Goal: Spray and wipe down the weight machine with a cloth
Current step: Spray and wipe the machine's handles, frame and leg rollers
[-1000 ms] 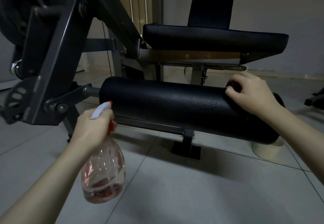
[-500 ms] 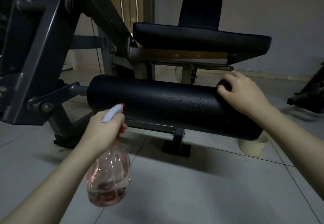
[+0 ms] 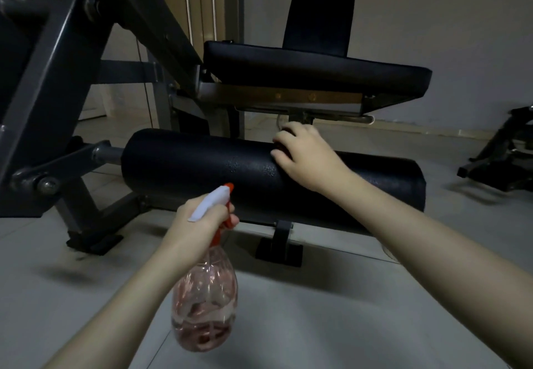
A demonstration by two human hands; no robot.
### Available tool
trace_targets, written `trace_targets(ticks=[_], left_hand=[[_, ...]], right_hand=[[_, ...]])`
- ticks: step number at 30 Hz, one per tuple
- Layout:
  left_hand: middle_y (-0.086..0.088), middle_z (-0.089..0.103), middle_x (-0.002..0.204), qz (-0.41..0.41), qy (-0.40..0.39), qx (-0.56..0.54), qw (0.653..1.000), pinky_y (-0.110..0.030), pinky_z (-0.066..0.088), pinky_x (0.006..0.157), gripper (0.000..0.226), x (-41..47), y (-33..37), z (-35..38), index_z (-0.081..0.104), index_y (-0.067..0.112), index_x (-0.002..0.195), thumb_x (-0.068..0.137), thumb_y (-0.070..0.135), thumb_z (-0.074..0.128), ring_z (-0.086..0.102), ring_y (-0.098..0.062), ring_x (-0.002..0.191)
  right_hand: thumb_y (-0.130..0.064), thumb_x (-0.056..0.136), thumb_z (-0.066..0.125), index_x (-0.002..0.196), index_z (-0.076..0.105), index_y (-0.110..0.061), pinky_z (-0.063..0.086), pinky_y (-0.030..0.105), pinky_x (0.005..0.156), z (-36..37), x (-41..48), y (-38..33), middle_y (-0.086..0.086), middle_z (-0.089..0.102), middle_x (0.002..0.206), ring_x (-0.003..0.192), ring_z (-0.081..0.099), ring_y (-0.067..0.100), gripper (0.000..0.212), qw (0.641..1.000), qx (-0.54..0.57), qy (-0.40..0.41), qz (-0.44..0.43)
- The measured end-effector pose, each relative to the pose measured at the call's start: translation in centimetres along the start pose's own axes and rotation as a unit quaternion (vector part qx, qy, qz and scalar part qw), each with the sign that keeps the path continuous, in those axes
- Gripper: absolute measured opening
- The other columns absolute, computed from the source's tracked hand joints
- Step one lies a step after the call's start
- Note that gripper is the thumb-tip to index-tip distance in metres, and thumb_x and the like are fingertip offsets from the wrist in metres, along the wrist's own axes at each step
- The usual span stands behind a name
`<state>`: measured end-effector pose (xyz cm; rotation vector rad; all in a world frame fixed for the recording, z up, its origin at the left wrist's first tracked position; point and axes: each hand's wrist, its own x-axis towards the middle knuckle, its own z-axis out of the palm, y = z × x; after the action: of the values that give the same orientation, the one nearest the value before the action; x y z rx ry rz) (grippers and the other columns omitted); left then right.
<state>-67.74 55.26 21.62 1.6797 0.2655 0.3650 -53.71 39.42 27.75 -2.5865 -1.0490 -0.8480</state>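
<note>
The weight machine [image 3: 52, 80] stood on the tiled floor [image 3: 331, 325], its grey steel frame rising left of the black foam roller pad [image 3: 202, 166], which lay horizontal on a short metal axle at its left end. Above and behind the roller pad sat the black padded seat [image 3: 317, 68], with the upright back pad [image 3: 318, 19] behind that. A small black foot [image 3: 281, 247] rested on the floor below the roller pad.

The right hand [image 3: 305, 158] lay on top of the roller pad, right of its middle, with fingers bent over the far upper curve and the thumb against the near face. Whether those fingers pinched a dark cloth could not be told. Patches of fine droplets [image 3: 236, 164] beaded the roller pad's surface just left of that hand.

The left hand [image 3: 202, 221] was wrapped tightly around the neck of the spray bottle [image 3: 204, 305], in front of and below the roller pad. The bottle hung with its clear, pink-tinted body downward and some liquid in the bottom. Its white head with the orange nozzle [image 3: 228, 187] pointed up at the roller pad's near face, close to it but apart.

Well to the right of the roller pad, another dark piece of equipment [image 3: 504, 152] sat on the floor.
</note>
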Motion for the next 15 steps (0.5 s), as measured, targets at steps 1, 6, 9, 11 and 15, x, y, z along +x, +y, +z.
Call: trace_targets(ticks=[1, 6, 9, 11, 15], left_hand=[[-0.006, 0.071, 0.075, 0.019, 0.007, 0.005, 1.0, -0.043, 0.053, 0.081, 0.021, -0.3, 0.4, 0.2, 0.068, 0.023, 0.076, 0.09, 0.037, 0.061, 0.071, -0.027, 0.079], [-0.002, 0.072, 0.078, 0.084, 0.021, -0.032, 0.996, -0.03, 0.049, 0.073, 0.023, 0.2, 0.0, 0.4, 0.065, 0.029, 0.076, 0.095, 0.032, 0.053, 0.066, -0.023, 0.084], [-0.004, 0.072, 0.082, 0.095, 0.04, -0.06, 0.993, -0.014, 0.043, 0.056, 0.025, 0.6, -0.1, 0.5, 0.061, 0.031, 0.075, 0.096, 0.03, 0.05, 0.061, -0.013, 0.077], [-0.004, 0.072, 0.082, 0.099, 0.052, -0.067, 0.991, -0.015, 0.044, 0.054, 0.028, 0.8, -0.3, 0.9, 0.06, 0.034, 0.071, 0.096, 0.029, 0.05, 0.059, -0.014, 0.076], [-0.003, 0.072, 0.082, 0.117, 0.073, -0.056, 0.989, -0.027, 0.044, 0.067, 0.04, 1.3, -0.4, 1.3, 0.065, 0.042, 0.058, 0.094, 0.032, 0.053, 0.065, -0.021, 0.086]], right_hand=[[-0.032, 0.095, 0.047, 0.123, 0.054, -0.012, 0.039, 0.04, 0.098, -0.6, -0.7, 0.5, 0.011, 0.047, 0.133, 0.121, 0.041, 0.032, 0.036, 1.0, -0.008, -0.007, 0.002], [-0.022, 0.086, 0.057, 0.109, 0.062, -0.006, 0.049, 0.043, 0.081, -2.6, -7.1, 3.0, 0.015, 0.054, 0.12, 0.113, 0.047, 0.035, 0.028, 0.997, -0.062, 0.043, 0.019], [-0.017, 0.087, 0.058, 0.106, 0.062, -0.004, 0.043, 0.044, 0.091, -1.2, -7.3, 2.9, 0.018, 0.054, 0.118, 0.113, 0.047, 0.038, 0.024, 0.995, -0.059, 0.082, 0.005], [-0.016, 0.087, 0.058, 0.106, 0.063, -0.004, 0.04, 0.045, 0.095, -0.2, -5.5, 1.7, 0.02, 0.055, 0.12, 0.113, 0.046, 0.04, 0.023, 0.993, -0.049, 0.103, 0.005], [-0.023, 0.094, 0.052, 0.12, 0.059, -0.008, 0.037, 0.045, 0.102, 1.8, -0.6, -1.9, 0.016, 0.046, 0.136, 0.127, 0.037, 0.037, 0.031, 0.997, -0.029, 0.077, -0.005]])
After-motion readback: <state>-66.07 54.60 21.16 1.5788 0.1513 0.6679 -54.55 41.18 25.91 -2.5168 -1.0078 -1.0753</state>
